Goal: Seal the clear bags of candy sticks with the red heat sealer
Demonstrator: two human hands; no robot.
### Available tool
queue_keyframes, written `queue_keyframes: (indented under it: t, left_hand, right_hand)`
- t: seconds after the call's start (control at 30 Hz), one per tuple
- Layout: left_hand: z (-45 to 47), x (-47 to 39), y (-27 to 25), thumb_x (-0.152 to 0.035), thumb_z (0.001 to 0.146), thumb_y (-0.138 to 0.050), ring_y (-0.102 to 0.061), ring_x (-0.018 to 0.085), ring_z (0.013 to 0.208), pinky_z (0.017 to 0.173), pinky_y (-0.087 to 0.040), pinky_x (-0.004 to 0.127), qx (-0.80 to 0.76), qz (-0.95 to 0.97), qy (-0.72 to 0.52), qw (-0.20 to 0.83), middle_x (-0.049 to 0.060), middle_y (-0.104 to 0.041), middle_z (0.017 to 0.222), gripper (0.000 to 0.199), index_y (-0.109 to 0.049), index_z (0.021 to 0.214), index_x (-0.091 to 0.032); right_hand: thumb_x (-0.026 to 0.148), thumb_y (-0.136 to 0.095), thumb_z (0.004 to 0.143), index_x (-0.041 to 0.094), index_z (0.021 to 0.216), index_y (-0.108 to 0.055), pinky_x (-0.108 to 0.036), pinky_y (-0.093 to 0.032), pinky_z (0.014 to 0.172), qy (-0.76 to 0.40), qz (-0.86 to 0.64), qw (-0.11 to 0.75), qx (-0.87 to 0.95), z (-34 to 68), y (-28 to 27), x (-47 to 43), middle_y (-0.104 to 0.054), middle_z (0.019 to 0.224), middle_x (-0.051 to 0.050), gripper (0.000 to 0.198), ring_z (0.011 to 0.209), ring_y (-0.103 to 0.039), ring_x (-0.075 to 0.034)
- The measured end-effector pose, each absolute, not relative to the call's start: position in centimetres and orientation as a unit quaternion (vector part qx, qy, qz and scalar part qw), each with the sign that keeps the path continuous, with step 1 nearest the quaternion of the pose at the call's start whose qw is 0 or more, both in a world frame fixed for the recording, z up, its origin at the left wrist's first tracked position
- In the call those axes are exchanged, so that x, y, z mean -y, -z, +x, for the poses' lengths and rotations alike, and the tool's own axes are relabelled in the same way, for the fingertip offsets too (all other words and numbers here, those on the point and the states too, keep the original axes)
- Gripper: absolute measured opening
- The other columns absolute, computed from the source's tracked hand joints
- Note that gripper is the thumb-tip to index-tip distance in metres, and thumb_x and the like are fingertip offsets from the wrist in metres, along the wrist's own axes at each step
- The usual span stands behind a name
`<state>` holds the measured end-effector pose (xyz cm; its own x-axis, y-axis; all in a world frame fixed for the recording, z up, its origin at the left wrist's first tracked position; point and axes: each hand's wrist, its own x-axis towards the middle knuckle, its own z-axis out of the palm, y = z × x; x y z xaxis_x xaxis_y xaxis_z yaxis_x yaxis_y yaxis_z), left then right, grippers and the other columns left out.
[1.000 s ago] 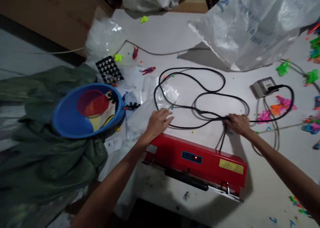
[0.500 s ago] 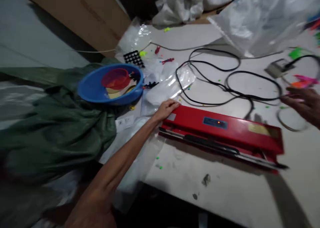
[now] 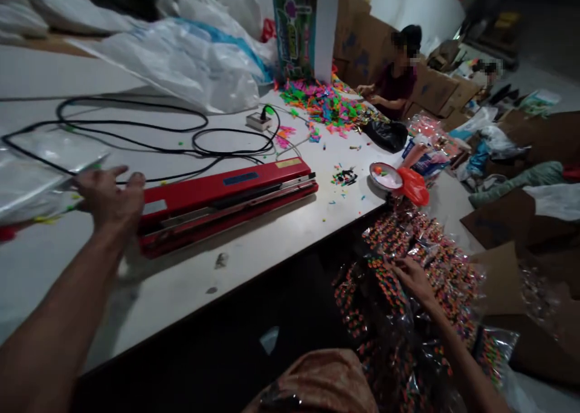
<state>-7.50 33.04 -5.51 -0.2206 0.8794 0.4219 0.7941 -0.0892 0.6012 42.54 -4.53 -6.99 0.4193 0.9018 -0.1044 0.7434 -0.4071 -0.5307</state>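
My left hand (image 3: 113,195) is at the left end of a red impulse bag sealer (image 3: 217,186), its fingers spread, near a clear plastic bag (image 3: 49,159). Whether its palm presses on the sealer is hard to tell. A dark arm bar lies along the sealer's front. Low on the right, beside the table, my right hand (image 3: 412,280) has its fingers closed on the upper edge of a clear bag of small colourful pieces (image 3: 387,283). That bag lies among a heap of similar filled bags (image 3: 439,250).
A black power cord (image 3: 136,149) loops behind the sealer to a socket block (image 3: 259,121). Farther back are a pile of bright plastic pieces (image 3: 326,105) and a seated co-worker (image 3: 396,87). A bowl (image 3: 385,176) stands near the table's right edge.
The view has swung to the right. My right hand has gone from above the table beyond the sealer down to the filled bags; my left hand stays at the sealer's left end, its fingers now spread.
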Motion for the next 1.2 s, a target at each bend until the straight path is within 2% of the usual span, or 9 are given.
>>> queue_keyframes:
  t: [0.17, 0.3, 0.43, 0.57, 0.73, 0.8, 0.9, 1.07, 1.2]
  left_hand:
    - [1.5, -20.9, 3.0, -0.048, 0.083, -0.047, -0.05, 0.016, 0.117, 0.108, -0.035, 0.035, -0.514, 0.754, -0.374, 0.165, -0.015, -0.058, 0.117, 0.024, -0.06, 0.098, -0.035]
    - [8.5, -13.7, 5.9, -0.044, 0.084, -0.05, -0.057, 0.019, 0.108, 0.102, -0.042, 0.038, -0.434, 0.801, -0.299, 0.283, -0.01, -0.059, 0.112, 0.015, -0.061, 0.094, -0.04]
    - [14.9, -10.1, 8.3, -0.04, 0.086, -0.049, -0.06, 0.021, 0.102, 0.095, -0.046, 0.037, -0.337, 0.832, -0.232, 0.375, 0.001, -0.062, 0.108, 0.021, -0.064, 0.095, -0.029]
    - [22.2, -8.9, 8.1, -0.033, 0.087, -0.047, -0.059, 0.02, 0.105, 0.094, -0.046, 0.035, -0.214, 0.885, -0.147, 0.387, 0.007, -0.061, 0.114, 0.028, -0.065, 0.105, -0.022]
    - [30.1, -10.1, 4.7, -0.033, 0.067, -0.073, -0.03, 0.031, 0.136, 0.108, -0.023, 0.054, -0.124, 0.931, -0.08, 0.335, 0.014, -0.034, 0.148, 0.084, -0.035, 0.142, -0.023]
    - [30.5, -10.5, 2.9, -0.038, 0.059, -0.078, -0.037, 0.033, 0.13, 0.106, -0.027, 0.053, -0.083, 0.914, -0.061, 0.392, 0.013, -0.046, 0.14, 0.079, -0.05, 0.131, -0.022]
    - [27.3, -10.4, 0.6, -0.044, 0.074, -0.065, -0.06, 0.025, 0.094, 0.085, -0.046, 0.034, -0.069, 0.835, -0.074, 0.54, 0.008, -0.069, 0.093, 0.032, -0.071, 0.087, -0.015]
    - [16.8, -9.7, -1.5, -0.05, 0.082, -0.056, -0.059, 0.014, 0.064, 0.058, -0.044, 0.022, -0.352, 0.589, -0.343, 0.642, 0.006, -0.069, 0.075, 0.041, -0.07, 0.075, -0.013]
    - [9.2, -11.2, -0.7, -0.047, 0.069, -0.072, -0.062, 0.016, 0.057, 0.056, -0.048, 0.025, -0.461, 0.323, -0.483, 0.671, 0.007, -0.069, 0.07, 0.036, -0.068, 0.074, -0.012]
  right_hand:
    - [0.05, -0.047, 0.084, 0.022, 0.1, -0.063, -0.036, -0.048, 0.084, -0.163, -0.888, 0.132, 0.41, 43.7, 11.3, 14.2, -0.065, 0.103, -0.01, 0.037, 0.098, -0.062, -0.026]
    - [0.044, -0.064, 0.072, 0.019, 0.125, -0.052, -0.04, -0.047, 0.088, -0.143, -0.93, 0.043, 0.335, 39.6, 16.2, 18.4, -0.057, 0.124, -0.016, 0.059, 0.113, -0.054, -0.033]
    - [0.034, -0.04, 0.085, 0.021, 0.101, -0.062, -0.035, -0.05, 0.079, -0.211, -0.923, 0.234, 0.22, 38.9, 18.1, 19.5, -0.069, 0.094, -0.008, 0.03, 0.09, -0.064, -0.025]
    - [0.039, -0.041, 0.082, 0.019, 0.085, -0.063, -0.032, -0.048, 0.08, -0.163, -0.875, 0.409, 0.199, 42.0, 13.0, 14.6, -0.068, 0.087, -0.006, 0.03, 0.086, -0.061, -0.022]
    - [0.026, -0.049, 0.07, 0.017, 0.061, -0.058, -0.022, -0.041, 0.064, -0.286, -0.745, 0.417, 0.434, 43.4, 2.7, 4.1, -0.055, 0.062, 0.002, 0.015, 0.066, -0.051, -0.013]
    - [0.023, -0.051, 0.068, 0.016, 0.059, -0.057, -0.021, -0.039, 0.06, -0.321, -0.674, 0.42, 0.516, 42.0, -1.1, 0.9, -0.052, 0.058, 0.003, 0.013, 0.062, -0.048, -0.012]
    - [0.025, -0.058, 0.073, 0.015, 0.07, -0.064, -0.023, -0.041, 0.06, -0.371, -0.592, 0.439, 0.566, 39.8, -6.3, -1.6, -0.059, 0.065, 0.001, 0.012, 0.064, -0.053, -0.013]
    - [0.047, -0.068, 0.074, 0.026, 0.138, -0.043, -0.038, -0.044, 0.091, -0.464, -0.451, 0.434, 0.628, 39.8, -8.1, -4.3, -0.056, 0.127, -0.01, 0.072, 0.113, -0.054, -0.027]
    - [0.053, -0.077, 0.061, 0.022, 0.139, -0.041, -0.041, -0.041, 0.095, -0.548, -0.452, 0.378, 0.594, 35.4, -1.4, -9.6, -0.054, 0.13, -0.013, 0.091, 0.118, -0.049, -0.028]
